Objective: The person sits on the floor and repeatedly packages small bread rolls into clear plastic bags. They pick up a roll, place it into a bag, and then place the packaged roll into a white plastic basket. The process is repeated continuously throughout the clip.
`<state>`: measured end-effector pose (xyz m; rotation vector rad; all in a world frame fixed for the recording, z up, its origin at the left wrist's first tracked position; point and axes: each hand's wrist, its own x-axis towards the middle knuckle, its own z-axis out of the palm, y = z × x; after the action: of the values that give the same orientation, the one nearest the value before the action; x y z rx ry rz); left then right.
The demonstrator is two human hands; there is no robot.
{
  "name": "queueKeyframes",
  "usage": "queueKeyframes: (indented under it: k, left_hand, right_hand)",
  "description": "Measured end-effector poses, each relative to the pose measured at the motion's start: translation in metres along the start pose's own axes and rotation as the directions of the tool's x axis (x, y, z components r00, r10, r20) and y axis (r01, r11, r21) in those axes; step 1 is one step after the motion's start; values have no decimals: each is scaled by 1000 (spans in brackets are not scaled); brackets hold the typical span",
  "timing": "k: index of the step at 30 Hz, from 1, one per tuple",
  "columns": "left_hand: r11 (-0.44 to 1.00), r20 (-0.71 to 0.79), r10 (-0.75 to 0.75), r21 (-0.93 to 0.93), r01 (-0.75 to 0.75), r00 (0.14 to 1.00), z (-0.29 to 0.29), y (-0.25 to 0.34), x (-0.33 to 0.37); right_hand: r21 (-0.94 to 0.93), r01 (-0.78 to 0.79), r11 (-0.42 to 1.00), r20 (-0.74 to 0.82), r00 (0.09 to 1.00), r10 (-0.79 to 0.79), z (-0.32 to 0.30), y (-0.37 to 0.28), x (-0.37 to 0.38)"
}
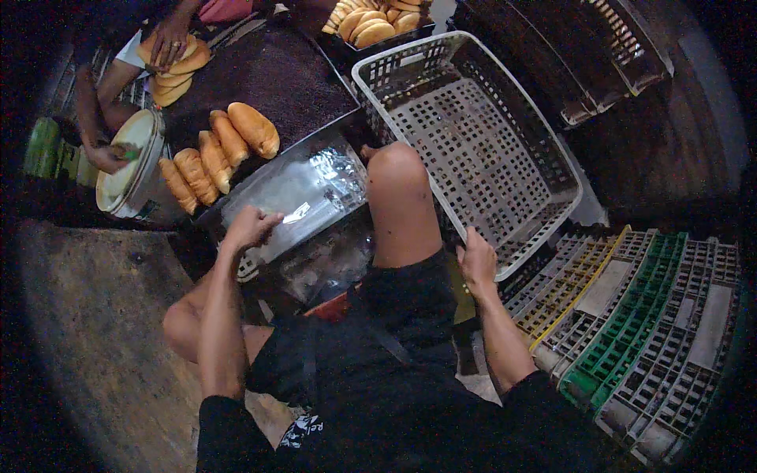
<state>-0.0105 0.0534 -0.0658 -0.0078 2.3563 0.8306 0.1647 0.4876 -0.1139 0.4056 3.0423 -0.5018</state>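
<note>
My left hand (251, 229) rests at the near left part of a stack of clear plastic bags (323, 189). One finger points to the right; the others curl under, and whatever they may pinch is hidden. On the right, my right hand (478, 260) is closed around the near rim of a large pale plastic crate (477, 142) with a perforated floor. The crate holds no bread and stands tilted beside my knee. Beyond the bags, several long golden bread rolls (214, 154) lie in a row on a dark surface.
At the upper left a co-worker's hand (169, 43) rests on stacked loaves (175, 75); another hand (117, 156) reaches over a white bucket (150, 169). More bread (374, 27) fills a crate at the top. Grey, yellow and green crates (623, 315) stand at the right.
</note>
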Motion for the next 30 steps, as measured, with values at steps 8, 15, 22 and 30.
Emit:
queueKeyframes:
  k: [8,15,22,30]
  left_hand:
    - [959,62,226,-189,-211,972,-53,52,-62]
    - [927,-215,296,-169,-334,931,-70,56,-91]
    - [989,-688,148,114,-95,711,-68,94,-84]
    - [-55,-669,-210,-720,-692,713,-29,95,-59]
  right_hand:
    - [-58,36,998,210,978,-23,-21,-17,36]
    - [562,325,760,-55,932,-358,-143,-177,192]
    - [818,499,286,-106,619,-778,-108,-329,144]
    - [993,-114,11,113,951,-289,-114,-270,95]
